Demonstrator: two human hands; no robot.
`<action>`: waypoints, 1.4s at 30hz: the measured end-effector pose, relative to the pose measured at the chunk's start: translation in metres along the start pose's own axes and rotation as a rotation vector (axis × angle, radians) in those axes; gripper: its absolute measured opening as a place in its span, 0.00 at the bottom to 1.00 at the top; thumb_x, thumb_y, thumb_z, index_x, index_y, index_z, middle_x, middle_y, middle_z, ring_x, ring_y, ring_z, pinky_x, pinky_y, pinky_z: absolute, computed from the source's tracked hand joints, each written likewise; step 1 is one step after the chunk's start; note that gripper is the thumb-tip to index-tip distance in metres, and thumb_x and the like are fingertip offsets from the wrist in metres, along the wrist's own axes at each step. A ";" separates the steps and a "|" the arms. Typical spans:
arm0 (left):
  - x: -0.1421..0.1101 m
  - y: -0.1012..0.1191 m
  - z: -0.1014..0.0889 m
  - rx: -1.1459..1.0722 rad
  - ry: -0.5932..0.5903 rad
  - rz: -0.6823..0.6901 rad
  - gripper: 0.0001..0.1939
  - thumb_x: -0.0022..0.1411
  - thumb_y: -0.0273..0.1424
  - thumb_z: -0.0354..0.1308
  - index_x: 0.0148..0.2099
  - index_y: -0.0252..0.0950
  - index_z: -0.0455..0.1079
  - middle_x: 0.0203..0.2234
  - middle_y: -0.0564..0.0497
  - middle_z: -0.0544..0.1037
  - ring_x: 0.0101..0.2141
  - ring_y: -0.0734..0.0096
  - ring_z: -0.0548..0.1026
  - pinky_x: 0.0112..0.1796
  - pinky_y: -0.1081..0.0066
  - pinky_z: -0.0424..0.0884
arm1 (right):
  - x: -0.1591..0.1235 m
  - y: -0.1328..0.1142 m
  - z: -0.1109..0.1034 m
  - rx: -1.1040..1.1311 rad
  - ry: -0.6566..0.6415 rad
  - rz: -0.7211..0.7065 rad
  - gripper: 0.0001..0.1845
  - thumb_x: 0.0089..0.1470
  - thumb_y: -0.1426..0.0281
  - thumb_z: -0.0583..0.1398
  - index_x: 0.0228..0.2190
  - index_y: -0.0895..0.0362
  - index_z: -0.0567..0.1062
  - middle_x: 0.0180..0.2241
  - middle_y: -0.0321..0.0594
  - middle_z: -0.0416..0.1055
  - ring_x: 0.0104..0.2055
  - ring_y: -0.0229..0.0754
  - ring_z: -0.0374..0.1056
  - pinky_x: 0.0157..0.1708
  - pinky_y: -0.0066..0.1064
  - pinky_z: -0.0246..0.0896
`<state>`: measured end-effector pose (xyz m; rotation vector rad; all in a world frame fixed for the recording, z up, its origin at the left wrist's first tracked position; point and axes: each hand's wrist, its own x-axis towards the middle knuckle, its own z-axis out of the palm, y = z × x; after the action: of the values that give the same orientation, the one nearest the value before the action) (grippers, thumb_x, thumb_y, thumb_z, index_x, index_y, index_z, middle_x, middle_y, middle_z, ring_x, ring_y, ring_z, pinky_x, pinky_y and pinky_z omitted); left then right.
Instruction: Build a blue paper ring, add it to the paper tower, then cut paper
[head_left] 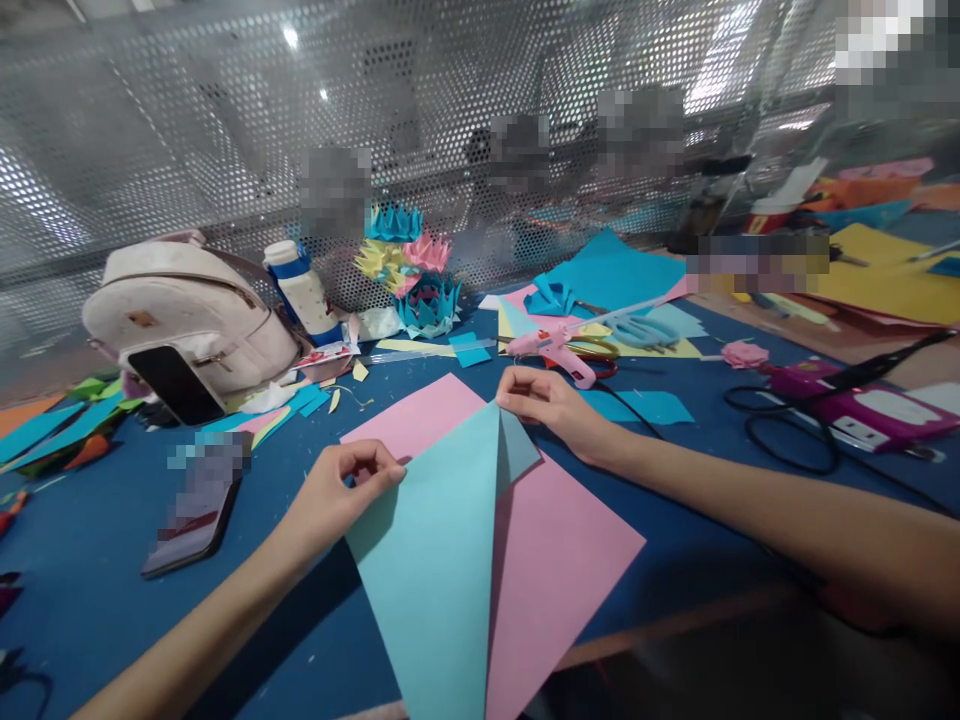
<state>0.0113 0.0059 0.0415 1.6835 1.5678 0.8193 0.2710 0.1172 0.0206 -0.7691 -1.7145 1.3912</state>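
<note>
A light blue sheet of paper [435, 560], partly folded over, is held up in front of me. My left hand [352, 490] pinches its upper left edge between thumb and fingers. At the top corner, my right hand [544, 405] grips the same sheet with thumb and fingertips. Behind the fold, a small flap of blue paper shows to the right. Under it lies a pink sheet of paper [570, 560] on the blue tabletop, partly covered by the blue one. The lower end of the blue sheet runs out of view.
A pink glue gun [551, 350] and scissors [645, 330] lie beyond my right hand. Folded paper flowers [424, 270], a bottle [304, 295] and a white backpack [191, 310] stand along a perforated metal screen. Two phones [202, 510] are at left; a magenta box with cable [862, 405] sits right.
</note>
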 end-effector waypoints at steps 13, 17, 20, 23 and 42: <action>-0.043 -0.016 -0.023 0.111 0.107 -0.061 0.19 0.63 0.46 0.55 0.27 0.37 0.68 0.24 0.52 0.71 0.30 0.65 0.68 0.33 0.72 0.62 | 0.005 0.008 -0.003 0.001 0.001 0.008 0.17 0.51 0.58 0.65 0.25 0.57 0.67 0.24 0.31 0.58 0.25 0.33 0.51 0.23 0.28 0.43; -0.051 -0.022 -0.029 0.115 0.126 -0.074 0.19 0.63 0.46 0.55 0.27 0.38 0.69 0.24 0.52 0.72 0.30 0.65 0.69 0.32 0.72 0.63 | 0.005 0.009 -0.001 -0.014 -0.007 0.007 0.17 0.51 0.58 0.65 0.25 0.57 0.68 0.24 0.32 0.59 0.25 0.33 0.52 0.23 0.28 0.44; -0.055 -0.027 -0.032 0.115 0.139 -0.083 0.19 0.63 0.46 0.56 0.27 0.38 0.69 0.25 0.52 0.73 0.30 0.64 0.70 0.34 0.72 0.64 | 0.005 0.008 0.001 -0.026 -0.031 0.013 0.17 0.52 0.58 0.65 0.25 0.57 0.69 0.23 0.32 0.60 0.24 0.33 0.52 0.22 0.28 0.45; -0.057 -0.030 -0.035 0.105 0.176 -0.073 0.18 0.63 0.46 0.56 0.28 0.38 0.69 0.25 0.52 0.73 0.31 0.63 0.71 0.34 0.71 0.65 | 0.005 0.007 0.001 -0.068 -0.042 0.007 0.17 0.53 0.57 0.64 0.25 0.57 0.70 0.24 0.33 0.63 0.24 0.33 0.55 0.22 0.28 0.48; -0.035 -0.030 -0.032 0.084 0.251 -0.029 0.18 0.62 0.44 0.57 0.28 0.37 0.70 0.23 0.51 0.76 0.27 0.65 0.74 0.34 0.70 0.69 | -0.007 0.007 -0.003 -0.860 -0.255 -0.686 0.19 0.62 0.70 0.56 0.53 0.49 0.74 0.49 0.41 0.76 0.51 0.48 0.69 0.52 0.44 0.59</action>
<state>-0.0342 -0.0260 0.0353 1.6635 1.8135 0.9929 0.2772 0.1143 0.0131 -0.3433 -2.4884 0.2566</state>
